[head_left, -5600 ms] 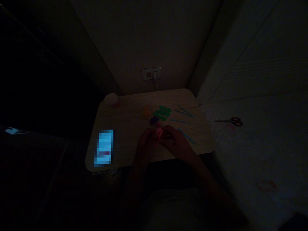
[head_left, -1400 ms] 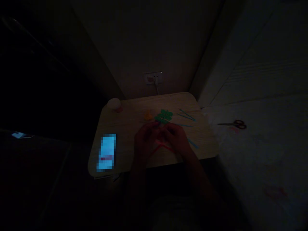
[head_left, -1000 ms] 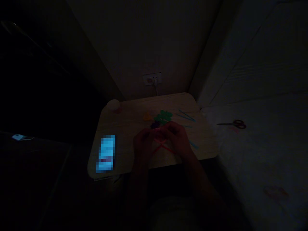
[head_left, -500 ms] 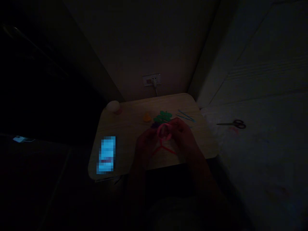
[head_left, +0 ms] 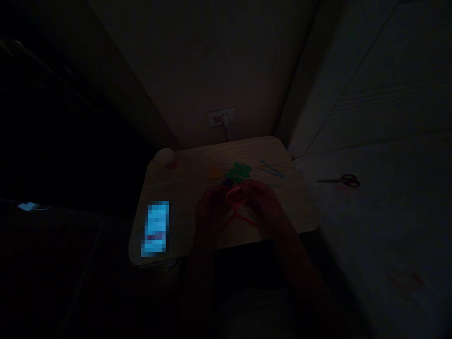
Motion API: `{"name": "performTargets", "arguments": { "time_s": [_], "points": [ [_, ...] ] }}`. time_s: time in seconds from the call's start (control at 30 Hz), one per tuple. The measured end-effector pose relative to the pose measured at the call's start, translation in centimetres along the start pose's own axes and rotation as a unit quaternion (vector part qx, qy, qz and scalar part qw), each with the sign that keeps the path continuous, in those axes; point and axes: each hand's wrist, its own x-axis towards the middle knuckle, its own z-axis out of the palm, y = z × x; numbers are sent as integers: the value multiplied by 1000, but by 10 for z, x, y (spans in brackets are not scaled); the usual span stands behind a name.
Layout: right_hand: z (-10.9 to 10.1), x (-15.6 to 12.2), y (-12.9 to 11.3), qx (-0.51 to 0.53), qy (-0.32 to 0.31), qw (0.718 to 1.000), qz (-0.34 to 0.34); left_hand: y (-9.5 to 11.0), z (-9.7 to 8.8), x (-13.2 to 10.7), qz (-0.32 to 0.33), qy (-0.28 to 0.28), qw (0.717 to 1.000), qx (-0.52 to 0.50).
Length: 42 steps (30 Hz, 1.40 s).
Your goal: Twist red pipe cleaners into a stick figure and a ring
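The scene is very dark. Over the small wooden table (head_left: pixel 183 188), my left hand (head_left: pixel 208 212) and my right hand (head_left: pixel 263 202) meet around a thin pink strand (head_left: pixel 236 209). Both pinch its looped upper part, and two loose ends splay out below toward me. Just beyond my fingers lie a cluster of green pieces (head_left: pixel 240 170), a small purple piece (head_left: pixel 228 181) and an orange piece (head_left: pixel 214 172).
A lit phone screen (head_left: pixel 155 228) lies at the table's front left, a small round jar (head_left: pixel 165 156) at the back left. Thin teal sticks (head_left: pixel 271 168) lie at the back right. Scissors (head_left: pixel 341 180) rest on the pale surface to the right. A wall socket (head_left: pixel 221 117) is behind.
The pink loop stood raised between my fingers half a second ago; now my hands have closed over it and lowered slightly. Earlier the strand was a small pink bundle in my fingertips.
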Motion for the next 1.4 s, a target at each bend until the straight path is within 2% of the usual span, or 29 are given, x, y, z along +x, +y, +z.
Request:
{"name": "performTargets", "arguments": {
  "time_s": [0.1, 0.23, 0.43, 0.6, 0.73, 0.93, 1.07, 1.23, 1.4],
  "points": [
    [1, 0, 0, 28, 17, 999, 6, 3, 1, -2, 2, -3, 1000, 26],
    [3, -1, -1, 36, 17, 999, 19, 6, 0, -3, 19, 36, 997, 62],
    [3, -3, -5, -50, 13, 999, -18, 15, -4, -8, 73, 22, 991, 114],
    [6, -6, -10, -87, 49, 994, -37, 22, -4, -11, 110, 43, 982, 151],
    [6, -8, -11, -92, 46, 994, -45, 24, -4, -12, 133, 53, 977, 160],
    [6, -10, -15, -37, -7, 998, -43, 25, -2, -13, 119, 29, 985, 122],
    [8, -11, -18, -76, -18, 996, -31, 24, -2, -14, 126, -16, 982, 139],
    [9, -12, -16, -89, 1, 995, -35, 21, -5, -14, 163, -14, 976, 147],
    [8, -12, -14, -99, 3, 993, -57, 21, -8, -12, 233, -26, 960, 156]
  ]
}}
